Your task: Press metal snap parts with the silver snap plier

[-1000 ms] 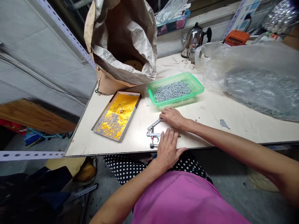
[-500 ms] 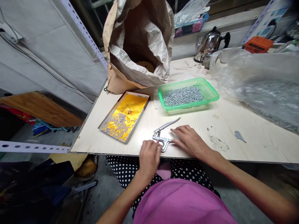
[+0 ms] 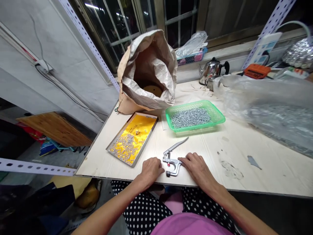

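Note:
Silver hand pliers [image 3: 174,165] with a spring and a small red part at the jaw lie on the table near its front edge, their upper handle raised. My right hand [image 3: 197,165] is closed on the lower handle, covering its end. Just left of the jaw, my left hand [image 3: 151,170] rests on the table with its fingers curled together; their tips are hidden, and I cannot make out anything in them. A shallow tray [image 3: 149,136] lined in yellow holds many small metal pins, left of the pliers. Behind them stands a green plastic basket [image 3: 195,128] holding more such pins.
A large open paper sack [image 3: 132,101] stands at the back left of the table [image 3: 210,147]. A clear plastic bag [image 3: 274,94] covers the right side. A metal kettle [image 3: 213,70] and an orange object [image 3: 256,70] are behind. A grey scrap [image 3: 253,162] lies at right.
The view has tilted up, showing more window. My left hand has moved away from the jaw to its left, uncovering it. My right hand's fingers have closed in on the lower handle.

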Motion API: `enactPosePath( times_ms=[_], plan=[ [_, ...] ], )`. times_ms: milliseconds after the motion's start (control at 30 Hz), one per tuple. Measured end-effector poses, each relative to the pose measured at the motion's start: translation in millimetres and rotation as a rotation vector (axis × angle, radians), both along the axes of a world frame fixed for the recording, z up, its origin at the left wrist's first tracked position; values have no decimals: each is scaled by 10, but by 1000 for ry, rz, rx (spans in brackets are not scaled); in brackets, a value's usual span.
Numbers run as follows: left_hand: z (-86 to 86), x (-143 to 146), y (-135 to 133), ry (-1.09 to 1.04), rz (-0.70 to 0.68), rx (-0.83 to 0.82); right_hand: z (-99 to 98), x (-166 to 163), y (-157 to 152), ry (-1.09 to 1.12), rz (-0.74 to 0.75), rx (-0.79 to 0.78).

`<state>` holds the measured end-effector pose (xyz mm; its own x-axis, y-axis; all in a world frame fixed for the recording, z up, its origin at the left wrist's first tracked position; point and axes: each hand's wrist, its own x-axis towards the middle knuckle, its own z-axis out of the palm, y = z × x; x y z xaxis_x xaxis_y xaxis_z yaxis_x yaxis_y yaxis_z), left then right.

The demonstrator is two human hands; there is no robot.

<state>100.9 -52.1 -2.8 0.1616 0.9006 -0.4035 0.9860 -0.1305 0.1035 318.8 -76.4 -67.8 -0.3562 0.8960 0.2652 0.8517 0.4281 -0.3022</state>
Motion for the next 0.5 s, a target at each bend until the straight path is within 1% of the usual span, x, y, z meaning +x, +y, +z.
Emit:
enactPosePath(
  times_ms=[67, 100, 167, 300, 367, 400, 433, 500],
  plan=[
    [75, -43, 22, -1, 3, 28, -53, 107, -32, 27, -12, 25],
    [138, -39, 62, -27, 10, 63, -90, 155, -49, 36, -13, 41],
    [331, 35, 215, -124, 12, 190, -169, 222, -82, 46, -15, 69],
    [855, 275, 757, -386, -66, 589, -263, 232, -162, 42, -34, 99],
    [1028, 274, 1045, -436, -60, 759, -269, 199, -213, 49, -62, 121],
    [1057, 222, 1169, -401, -33, 788, -264, 181, -239, 62, -81, 136],
    [1043, 139, 1272, -330, 8, 772, -257, 164, -263, 79, -101, 151],
    [905, -88, 1414, -141, 112, 618, -235, 135, -303, 122, -140, 173]
  ],
)
